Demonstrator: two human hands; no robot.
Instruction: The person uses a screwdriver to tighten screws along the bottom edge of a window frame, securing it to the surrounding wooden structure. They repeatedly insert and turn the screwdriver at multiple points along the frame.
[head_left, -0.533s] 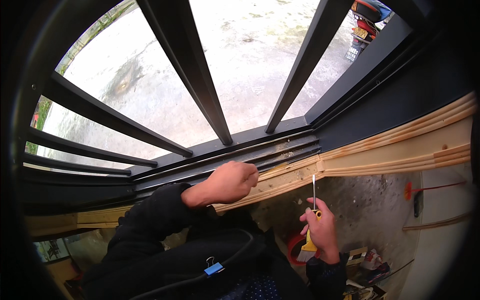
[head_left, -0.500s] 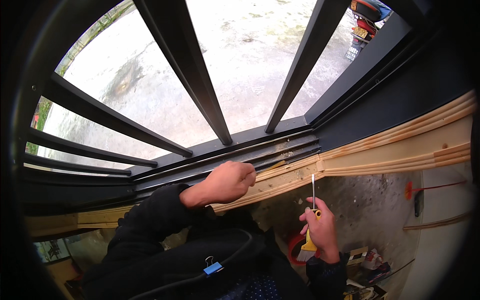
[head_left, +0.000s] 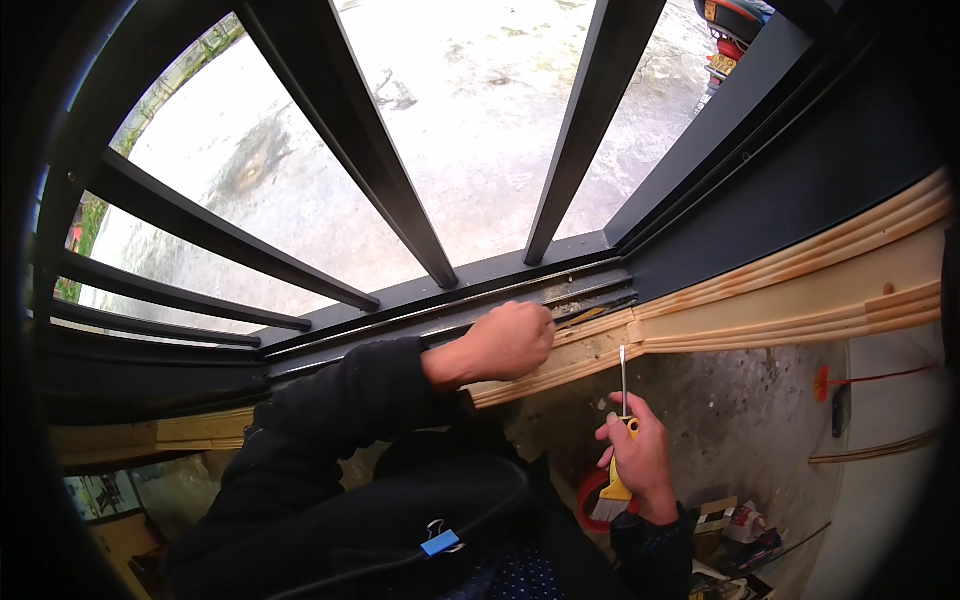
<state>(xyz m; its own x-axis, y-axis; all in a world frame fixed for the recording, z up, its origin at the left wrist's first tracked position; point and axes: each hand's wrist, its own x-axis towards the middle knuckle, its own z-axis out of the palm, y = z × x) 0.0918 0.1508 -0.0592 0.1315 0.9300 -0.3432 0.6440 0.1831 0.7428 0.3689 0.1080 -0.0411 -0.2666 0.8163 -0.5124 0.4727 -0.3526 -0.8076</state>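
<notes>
My left hand [head_left: 512, 341] is closed over the window track [head_left: 480, 320], knuckles up. A thin yellowish-tipped tool [head_left: 590, 315] sticks out of it to the right, along the track; its kind is not clear and the rest is hidden by the fingers. Grey debris [head_left: 575, 303] lies at the right end of the track. Lower right, below the wooden sill, my right hand [head_left: 643, 460] grips two things together. One is a screwdriver [head_left: 624, 375], its metal shaft pointing up toward the sill. The other is a yellow-handled paintbrush [head_left: 615, 492], bristles downward.
Dark window bars [head_left: 345, 140] rise ahead, with concrete ground outside. The wooden sill [head_left: 560, 372] runs along the window. Below stand a red round container [head_left: 590, 497] and a pile of odds and ends [head_left: 745, 530]. A blue binder clip [head_left: 440, 543] sits on my dark clothing.
My left hand has slid right along the track, and the thin tool has moved with it toward the corner. My right hand has hardly moved, still holding the screwdriver and paintbrush.
</notes>
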